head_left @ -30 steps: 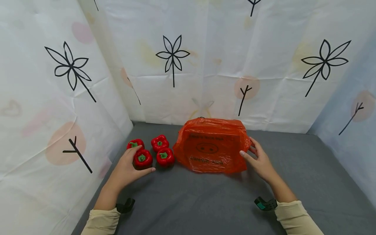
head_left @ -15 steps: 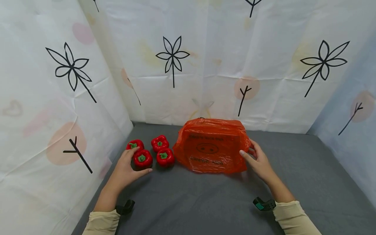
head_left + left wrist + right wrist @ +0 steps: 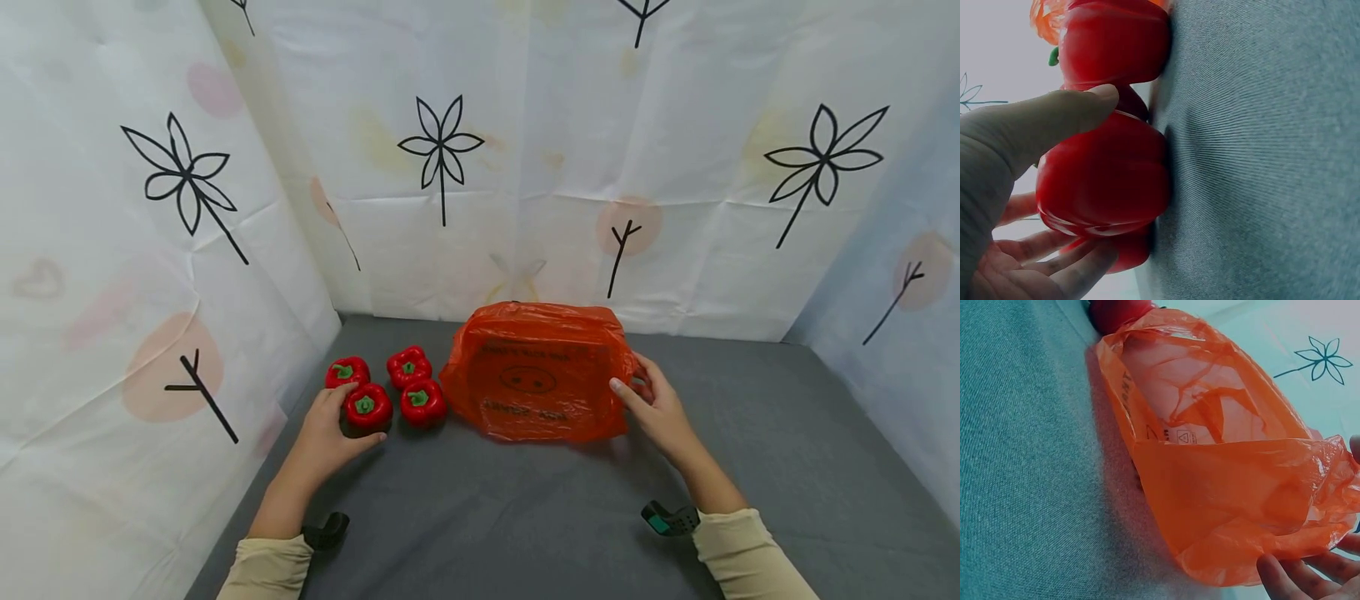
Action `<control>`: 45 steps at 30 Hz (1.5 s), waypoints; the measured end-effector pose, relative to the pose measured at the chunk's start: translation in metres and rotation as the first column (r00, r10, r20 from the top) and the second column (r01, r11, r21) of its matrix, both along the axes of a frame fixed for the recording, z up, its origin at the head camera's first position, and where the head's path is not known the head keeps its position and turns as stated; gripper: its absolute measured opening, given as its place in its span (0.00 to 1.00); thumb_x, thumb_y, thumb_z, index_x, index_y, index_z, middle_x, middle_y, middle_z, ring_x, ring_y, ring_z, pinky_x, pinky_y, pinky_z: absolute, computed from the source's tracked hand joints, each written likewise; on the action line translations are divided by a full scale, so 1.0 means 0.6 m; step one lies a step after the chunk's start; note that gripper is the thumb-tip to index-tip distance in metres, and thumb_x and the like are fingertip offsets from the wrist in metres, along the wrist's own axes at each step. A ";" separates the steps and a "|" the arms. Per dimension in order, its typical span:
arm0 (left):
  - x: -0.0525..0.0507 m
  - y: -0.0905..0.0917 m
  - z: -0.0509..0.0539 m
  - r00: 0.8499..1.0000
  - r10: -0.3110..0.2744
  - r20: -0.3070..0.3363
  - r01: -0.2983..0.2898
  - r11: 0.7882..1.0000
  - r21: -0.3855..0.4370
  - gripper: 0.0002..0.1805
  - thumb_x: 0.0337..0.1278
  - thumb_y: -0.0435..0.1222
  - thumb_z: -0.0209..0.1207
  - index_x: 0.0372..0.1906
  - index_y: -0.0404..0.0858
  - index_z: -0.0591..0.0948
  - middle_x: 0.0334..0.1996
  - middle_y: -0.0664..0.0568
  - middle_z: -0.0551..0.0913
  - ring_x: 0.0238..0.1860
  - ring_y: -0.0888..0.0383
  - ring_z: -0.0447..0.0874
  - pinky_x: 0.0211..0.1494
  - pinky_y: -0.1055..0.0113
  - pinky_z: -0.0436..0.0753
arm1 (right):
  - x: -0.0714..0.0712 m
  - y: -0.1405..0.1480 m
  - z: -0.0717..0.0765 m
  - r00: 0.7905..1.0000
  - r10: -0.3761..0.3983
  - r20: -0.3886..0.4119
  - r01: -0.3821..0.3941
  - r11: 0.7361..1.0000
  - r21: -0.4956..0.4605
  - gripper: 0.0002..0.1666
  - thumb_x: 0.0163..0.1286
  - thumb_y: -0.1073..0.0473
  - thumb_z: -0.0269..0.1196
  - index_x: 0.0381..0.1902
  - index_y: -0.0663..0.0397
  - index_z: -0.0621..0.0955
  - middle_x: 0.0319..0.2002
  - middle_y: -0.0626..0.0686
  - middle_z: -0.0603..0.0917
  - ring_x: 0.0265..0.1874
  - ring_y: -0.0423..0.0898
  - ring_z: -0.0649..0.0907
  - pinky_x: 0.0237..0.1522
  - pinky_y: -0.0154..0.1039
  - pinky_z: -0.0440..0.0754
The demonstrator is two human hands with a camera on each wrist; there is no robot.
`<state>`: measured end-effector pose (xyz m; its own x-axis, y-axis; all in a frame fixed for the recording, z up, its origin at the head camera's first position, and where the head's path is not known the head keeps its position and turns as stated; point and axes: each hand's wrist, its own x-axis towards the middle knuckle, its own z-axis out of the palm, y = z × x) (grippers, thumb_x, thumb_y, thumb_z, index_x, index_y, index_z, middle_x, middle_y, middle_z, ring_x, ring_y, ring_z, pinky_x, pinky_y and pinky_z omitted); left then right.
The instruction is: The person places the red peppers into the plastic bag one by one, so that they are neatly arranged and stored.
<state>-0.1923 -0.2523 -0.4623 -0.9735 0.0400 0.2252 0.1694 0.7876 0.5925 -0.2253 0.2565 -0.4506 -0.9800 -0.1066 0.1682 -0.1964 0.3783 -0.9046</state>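
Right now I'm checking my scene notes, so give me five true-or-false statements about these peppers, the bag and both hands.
1. Four red peppers sit outside the orange bag. True.
2. The bag lies left of the peppers. False: it's on their right.
3. The right hand is at the bag's right side. True.
4. The left hand is inside the bag. False: it's at the front-left pepper.
5. The bag is sealed. False: it gapes open.

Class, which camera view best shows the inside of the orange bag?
The right wrist view: there, the orange bag opens toward the camera, baring its inside. The head view shows its printed side, the inside unclear; the left wrist view, only orange bits of it near the top edge.
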 end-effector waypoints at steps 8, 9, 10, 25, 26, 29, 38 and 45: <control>-0.007 -0.002 -0.008 0.999 0.009 -0.054 -0.009 1.000 0.004 0.43 0.54 0.39 0.79 0.72 0.30 0.72 0.63 0.32 0.76 0.63 0.35 0.77 0.64 0.35 0.82 | -0.004 -0.002 0.005 0.999 -0.031 0.008 0.031 0.999 -0.035 0.43 0.84 0.48 0.58 0.85 0.58 0.55 0.77 0.66 0.69 0.52 0.24 0.79 0.50 0.23 0.84; -0.008 -0.002 -0.009 0.998 0.009 -0.059 -0.008 1.000 0.006 0.43 0.54 0.38 0.80 0.71 0.30 0.73 0.63 0.32 0.77 0.63 0.35 0.77 0.63 0.36 0.83 | -0.005 -0.002 0.007 0.999 -0.036 0.008 0.036 0.999 -0.039 0.43 0.84 0.48 0.58 0.84 0.58 0.55 0.77 0.66 0.69 0.51 0.23 0.79 0.49 0.23 0.84; -0.008 -0.002 -0.009 0.998 0.007 -0.065 -0.006 1.000 0.013 0.42 0.53 0.38 0.80 0.71 0.30 0.73 0.62 0.33 0.77 0.62 0.36 0.78 0.63 0.36 0.83 | -0.006 -0.002 0.008 0.999 -0.040 0.010 0.040 0.998 -0.043 0.43 0.84 0.47 0.58 0.84 0.59 0.55 0.77 0.67 0.69 0.51 0.23 0.79 0.49 0.23 0.84; 0.007 0.010 0.012 0.979 0.026 -0.200 0.003 0.989 0.147 0.40 0.49 0.41 0.82 0.67 0.35 0.78 0.57 0.45 0.80 0.55 0.50 0.83 0.55 0.60 0.91 | -0.017 -0.003 0.023 0.996 -0.068 0.066 0.072 0.996 -0.059 0.43 0.84 0.46 0.56 0.85 0.56 0.54 0.80 0.65 0.66 0.51 0.24 0.78 0.50 0.25 0.85; 0.009 0.013 0.017 0.976 0.028 -0.216 0.006 0.988 0.155 0.41 0.49 0.41 0.83 0.68 0.35 0.78 0.58 0.46 0.80 0.55 0.51 0.83 0.55 0.62 0.90 | -0.017 -0.003 0.024 0.995 -0.068 0.066 0.072 0.996 -0.060 0.43 0.84 0.46 0.56 0.85 0.56 0.54 0.80 0.65 0.66 0.51 0.23 0.78 0.50 0.25 0.85; 0.014 0.027 0.035 0.965 0.033 -0.259 0.010 0.987 0.163 0.41 0.48 0.43 0.83 0.67 0.37 0.79 0.58 0.48 0.81 0.54 0.54 0.83 0.54 0.60 0.91 | -0.016 -0.005 0.026 0.995 -0.073 0.069 0.078 0.995 -0.069 0.43 0.84 0.45 0.56 0.86 0.55 0.54 0.80 0.65 0.66 0.51 0.22 0.78 0.50 0.25 0.85; 0.006 0.089 0.067 0.963 -0.040 -0.268 0.111 0.959 0.259 0.40 0.48 0.43 0.83 0.67 0.40 0.80 0.58 0.51 0.81 0.55 0.56 0.82 0.57 0.49 0.90 | -0.012 -0.005 0.030 0.994 -0.083 0.069 0.090 0.991 -0.102 0.43 0.84 0.46 0.56 0.86 0.55 0.54 0.80 0.66 0.66 0.50 0.21 0.78 0.49 0.23 0.84; -0.013 0.146 0.066 0.954 -0.149 -0.260 0.224 0.931 0.290 0.41 0.47 0.44 0.83 0.68 0.41 0.80 0.62 0.51 0.82 0.61 0.52 0.81 0.59 0.47 0.89 | -0.014 -0.006 0.027 0.993 -0.092 0.074 0.098 0.991 -0.090 0.43 0.84 0.44 0.56 0.86 0.55 0.55 0.80 0.65 0.66 0.52 0.24 0.78 0.49 0.22 0.84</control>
